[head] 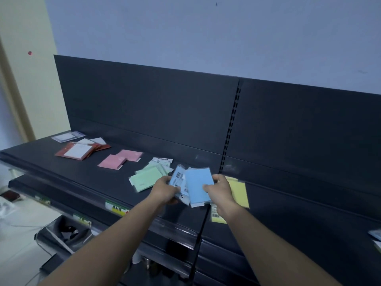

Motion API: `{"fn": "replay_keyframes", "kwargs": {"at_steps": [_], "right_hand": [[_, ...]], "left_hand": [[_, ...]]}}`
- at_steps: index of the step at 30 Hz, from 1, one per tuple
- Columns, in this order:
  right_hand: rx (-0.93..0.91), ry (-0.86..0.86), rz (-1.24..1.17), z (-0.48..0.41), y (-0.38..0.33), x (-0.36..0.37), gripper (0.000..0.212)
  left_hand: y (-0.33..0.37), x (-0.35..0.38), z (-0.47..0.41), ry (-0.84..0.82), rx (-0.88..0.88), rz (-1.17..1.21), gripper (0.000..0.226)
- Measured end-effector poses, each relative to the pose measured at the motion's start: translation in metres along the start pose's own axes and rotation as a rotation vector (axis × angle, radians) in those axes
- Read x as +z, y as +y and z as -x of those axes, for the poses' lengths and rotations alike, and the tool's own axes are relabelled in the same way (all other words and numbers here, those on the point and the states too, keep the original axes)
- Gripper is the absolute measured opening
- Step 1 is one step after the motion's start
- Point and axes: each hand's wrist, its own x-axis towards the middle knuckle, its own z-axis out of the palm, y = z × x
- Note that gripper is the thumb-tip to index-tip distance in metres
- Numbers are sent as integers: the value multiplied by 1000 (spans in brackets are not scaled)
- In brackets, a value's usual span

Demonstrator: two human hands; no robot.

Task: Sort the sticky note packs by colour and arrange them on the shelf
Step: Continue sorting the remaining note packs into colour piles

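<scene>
Both my hands hold blue sticky note packs above the dark shelf (pixel 99 182). My left hand (pixel 165 189) grips a blue pack with its barcode side up (pixel 179 178). My right hand (pixel 221 191) pinches a plain blue pack (pixel 199 183) by its right edge. On the shelf lie green packs (pixel 147 176), pink packs (pixel 119 161), red packs with white fronts (pixel 77 151) and a pale lilac pack (pixel 66 137) at the far left. Yellow packs (pixel 240 191) lie just right of my right hand, partly hidden by it.
A dark back panel (pixel 154 108) rises behind the shelf, with a slotted upright (pixel 231 131) between two sections. Lower shelves carry price labels (pixel 116 208). A grey bin (pixel 66 232) sits low on the left. More packs (pixel 376 236) show at the right edge.
</scene>
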Motion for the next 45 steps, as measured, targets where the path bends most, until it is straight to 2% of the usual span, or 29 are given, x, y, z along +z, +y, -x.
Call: {"fn": "replay_keyframes", "kwargs": {"at_steps": [6,9,14,19,25,30,36,45], "right_hand": [[-2,32,99,-34,3,14,27],[-1,20,162,-55,5,19,30],[-44,18,320,-81,10,23,40],[-142,-41,587,-97,22,26,56],[-230,-81,917,-96,30,30,51],[-272,-76,1051,-83,22,24,47],[-308,38,1178,-55,14,-7,38],[-144,159,1354,1,15,-87,48]], "left_hand": [[-7,0,-33,-13,19,-158,32],[-7,0,-51,10,7,-218,41],[-9,-4,-75,46,132,-563,51],[-13,-3,-84,-12,223,-842,55],[-18,0,-83,-20,314,-1153,38],[-7,-4,-81,-16,407,-1276,39],[18,6,-67,-23,592,-1436,45],[34,73,-29,-185,825,-1490,38]]}}
